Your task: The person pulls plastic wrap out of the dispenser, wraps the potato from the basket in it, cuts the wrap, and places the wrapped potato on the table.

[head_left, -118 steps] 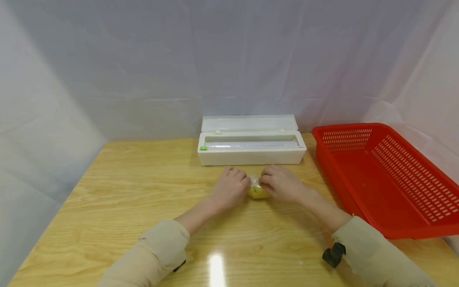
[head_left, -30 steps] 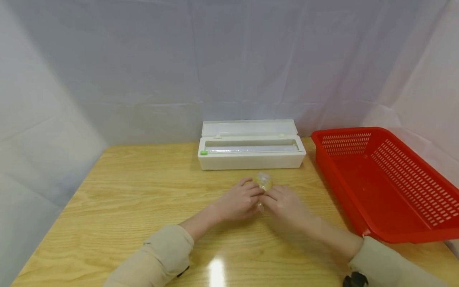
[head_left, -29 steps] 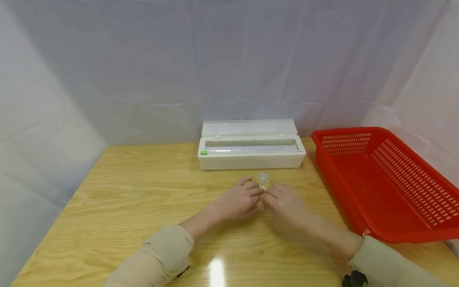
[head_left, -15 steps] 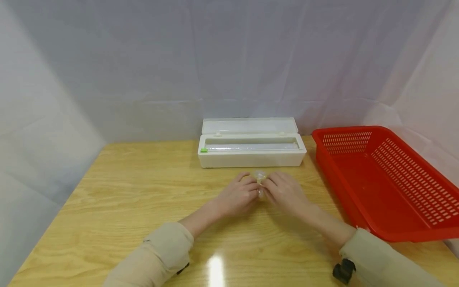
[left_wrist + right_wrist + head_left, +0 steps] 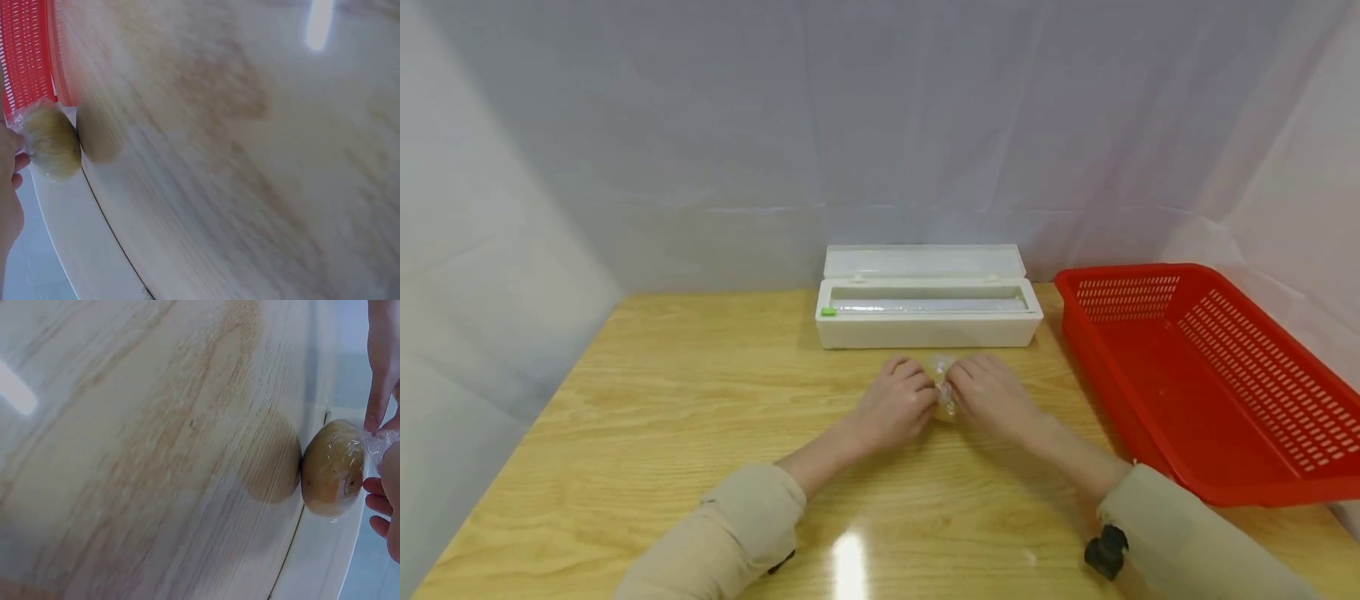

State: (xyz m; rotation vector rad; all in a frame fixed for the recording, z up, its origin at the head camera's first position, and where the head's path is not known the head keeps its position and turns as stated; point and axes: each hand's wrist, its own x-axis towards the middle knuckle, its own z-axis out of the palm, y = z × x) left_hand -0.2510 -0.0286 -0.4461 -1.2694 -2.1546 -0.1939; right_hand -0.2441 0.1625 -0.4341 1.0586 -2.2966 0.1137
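Note:
A potato (image 5: 334, 469) wrapped in clear cling film (image 5: 375, 445) rests on the wooden table, yellowish-brown with dark specks. In the left wrist view the wrapped potato (image 5: 55, 140) shows film bunched on the side by the fingers. My left hand (image 5: 897, 403) pinches the gathered film from the left, and my right hand (image 5: 991, 397) pinches it from the right. Between the two hands, the head view shows crumpled film (image 5: 946, 393); the hands mostly hide the potato there.
Behind the hands stands a white cling film box (image 5: 928, 332), its lid raised and a film roll inside, with a green slider (image 5: 828, 312) at its left. A red plastic basket (image 5: 1150, 433) with slotted sides sits at the right. White cloth (image 5: 715, 150) hangs behind the table (image 5: 685, 400).
Half a second to a second ago the fingertips met at the film, nearer the body. Now the hands are slightly farther forward and apart, with twisted film showing between them.

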